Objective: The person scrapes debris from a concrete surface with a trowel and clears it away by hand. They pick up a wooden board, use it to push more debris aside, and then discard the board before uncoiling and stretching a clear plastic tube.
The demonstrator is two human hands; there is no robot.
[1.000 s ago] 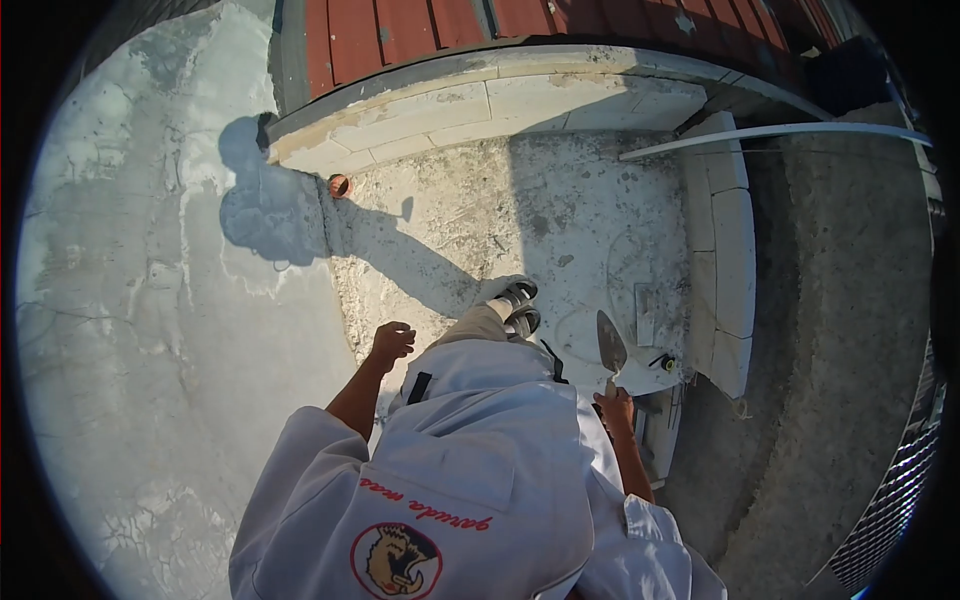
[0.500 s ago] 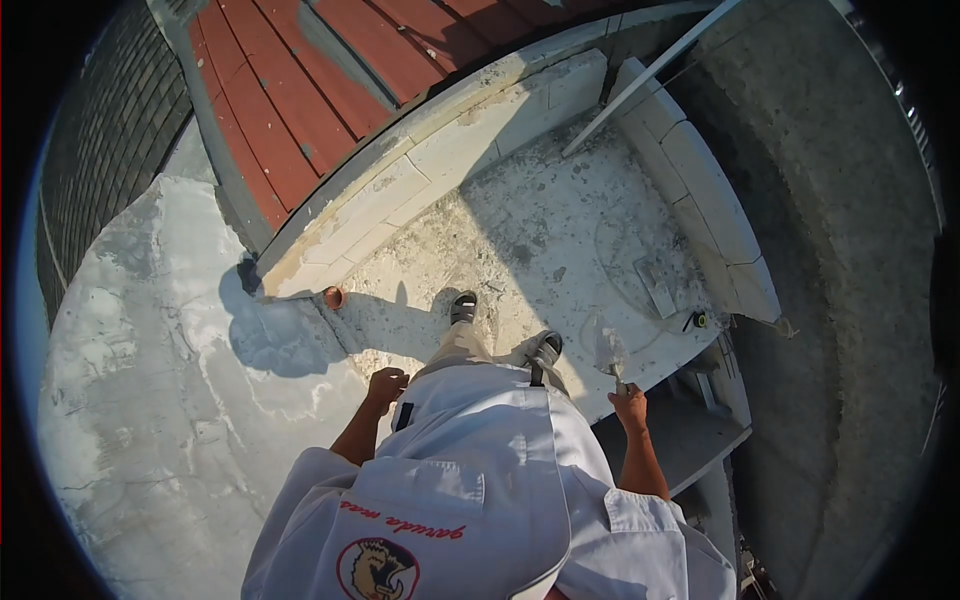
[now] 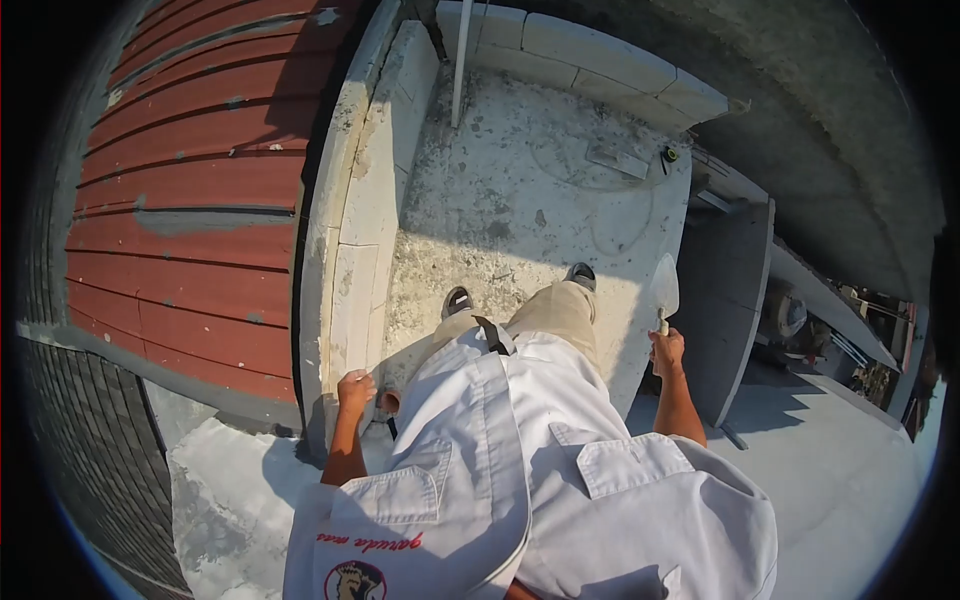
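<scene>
A trowel [image 3: 666, 285] with a pale, leaf-shaped blade points forward, its handle in my right hand [image 3: 667, 350]. The fingers of that hand are wrapped round the handle, out over the edge of the floor slab. My left hand [image 3: 354, 388] hangs beside the low wall of pale blocks [image 3: 355, 300], its fingers curled in and nothing visible in them. Close to that hand, a short orange pipe end [image 3: 390, 402] shows at the foot of the wall.
On the shaded floor [image 3: 480, 190] lie a flat rectangular plate [image 3: 617, 161] and a tape measure [image 3: 669, 155]. A white pole [image 3: 461, 70] leans at the far corner. Red metal roofing [image 3: 190, 230] lies beyond the left wall. The slab drops off at right beside a grey wall [image 3: 728, 300].
My view and body have turned to the right, so the red roof now lies at left. The trowel has stayed in my right hand; my left hand is now nearer the block wall.
</scene>
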